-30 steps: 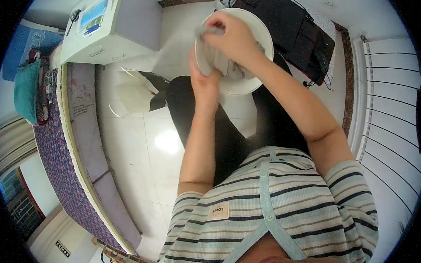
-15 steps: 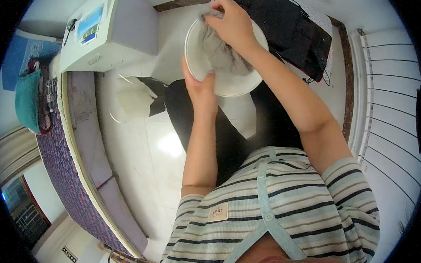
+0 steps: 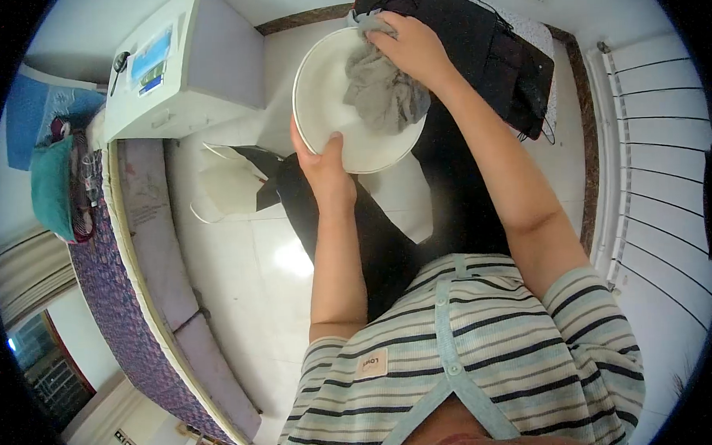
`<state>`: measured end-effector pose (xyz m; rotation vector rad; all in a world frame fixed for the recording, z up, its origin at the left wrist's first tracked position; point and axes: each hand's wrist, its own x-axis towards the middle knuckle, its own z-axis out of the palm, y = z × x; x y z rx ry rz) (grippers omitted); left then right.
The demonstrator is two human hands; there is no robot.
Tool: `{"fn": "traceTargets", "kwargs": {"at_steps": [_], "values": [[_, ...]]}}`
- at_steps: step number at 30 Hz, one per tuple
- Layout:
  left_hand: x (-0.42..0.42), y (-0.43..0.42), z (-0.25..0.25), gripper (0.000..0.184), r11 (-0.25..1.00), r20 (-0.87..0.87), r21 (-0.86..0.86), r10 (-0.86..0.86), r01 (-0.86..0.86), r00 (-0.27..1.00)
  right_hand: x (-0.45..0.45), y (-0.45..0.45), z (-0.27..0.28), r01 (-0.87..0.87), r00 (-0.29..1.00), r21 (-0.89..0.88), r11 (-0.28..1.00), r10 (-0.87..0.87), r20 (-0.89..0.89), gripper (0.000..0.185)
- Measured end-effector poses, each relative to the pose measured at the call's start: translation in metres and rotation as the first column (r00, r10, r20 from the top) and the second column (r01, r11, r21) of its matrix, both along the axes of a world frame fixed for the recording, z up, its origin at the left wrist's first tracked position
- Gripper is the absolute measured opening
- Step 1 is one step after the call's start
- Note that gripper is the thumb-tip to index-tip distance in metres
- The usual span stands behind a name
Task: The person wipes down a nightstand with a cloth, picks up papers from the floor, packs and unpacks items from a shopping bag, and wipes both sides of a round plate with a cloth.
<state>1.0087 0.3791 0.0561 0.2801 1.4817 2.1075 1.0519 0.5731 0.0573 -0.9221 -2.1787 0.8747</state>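
A round white basin [image 3: 320, 90] is tilted above the person's knees at the top centre. My left hand [image 3: 323, 165] grips its lower left rim, thumb on the inside and fingers behind the wall. A crumpled grey cloth [image 3: 387, 96] lies against the right side of the basin's inside. At the upper rim my right hand [image 3: 411, 46] pinches the top end of this cloth between thumb and fingers.
Black bags with cables [image 3: 475, 53] lie at the upper right. A white cabinet [image 3: 217, 66] stands at the upper left beside a bed [image 3: 127, 301]. A white and black paper bag [image 3: 233, 180] sits on the floor left of the knees.
The basin has shifted left and slightly down with my left hand. My right hand has moved slightly right and down, still holding the cloth, and more of the basin's inside shows.
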Motion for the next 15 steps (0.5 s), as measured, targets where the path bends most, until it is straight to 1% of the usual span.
{"fn": "traceTargets", "kwargs": {"at_steps": [2,3,4,5,6,7,8,9,10,11,12,14,15], "values": [[-0.001,-0.003,0.002,0.056,0.999,0.023,0.012,-0.037,0.037,0.999,-0.003,0.008,0.001,-0.096,0.987,0.052,0.994,0.089,0.133,0.032],[-0.002,-0.003,0.003,0.054,0.997,0.052,0.033,-0.065,0.064,0.997,-0.002,0.007,0.006,-0.093,0.988,0.051,0.994,0.086,0.129,0.032],[-0.007,-0.004,0.002,0.054,0.997,0.051,0.033,-0.065,0.064,0.997,-0.001,0.005,0.011,-0.150,0.979,0.128,0.980,0.130,0.154,0.030],[-0.015,-0.006,-0.001,0.050,0.985,0.098,0.065,-0.165,0.159,0.981,0.001,0.003,0.015,-0.210,0.967,0.202,0.957,0.174,0.185,0.028],[-0.020,-0.007,-0.001,0.047,0.963,0.144,0.102,-0.262,0.249,0.954,0.002,0.000,0.021,-0.216,0.966,0.200,0.956,0.179,0.188,0.028],[-0.022,-0.007,0.000,0.052,0.951,0.172,0.105,-0.307,0.292,0.936,0.002,-0.003,0.026,-0.307,0.946,0.282,0.909,0.258,0.196,0.026],[-0.022,-0.005,0.001,0.052,0.952,0.174,0.103,-0.302,0.287,0.937,0.002,-0.008,0.030,-0.390,0.919,0.360,0.848,0.334,0.209,0.025],[-0.021,-0.003,0.001,0.053,0.945,0.116,0.006,-0.326,0.327,0.938,0.000,-0.013,0.032,-0.393,0.918,0.358,0.847,0.338,0.207,0.025],[-0.018,-0.001,0.001,0.054,0.928,0.063,-0.094,-0.356,0.360,0.932,-0.004,-0.020,0.033,-0.414,0.904,0.338,0.845,0.337,0.264,0.024],[-0.015,0.000,0.002,0.052,0.929,0.127,-0.188,-0.298,0.318,0.946,-0.006,-0.026,0.035,-0.435,0.885,0.317,0.843,0.337,0.320,0.022],[-0.012,0.000,0.000,0.052,0.929,0.129,-0.191,-0.295,0.316,0.947,-0.007,-0.031,0.036,-0.437,0.885,0.314,0.843,0.340,0.320,0.022],[-0.010,-0.002,-0.007,0.046,0.957,0.004,-0.172,-0.238,0.235,0.971,-0.010,-0.039,0.037,-0.409,0.912,0.375,0.832,0.378,0.157,0.022],[-0.010,-0.003,-0.008,0.046,0.957,0.004,-0.172,-0.235,0.232,0.972,-0.011,-0.041,0.035,-0.412,0.911,0.376,0.830,0.381,0.157,0.022]]}}
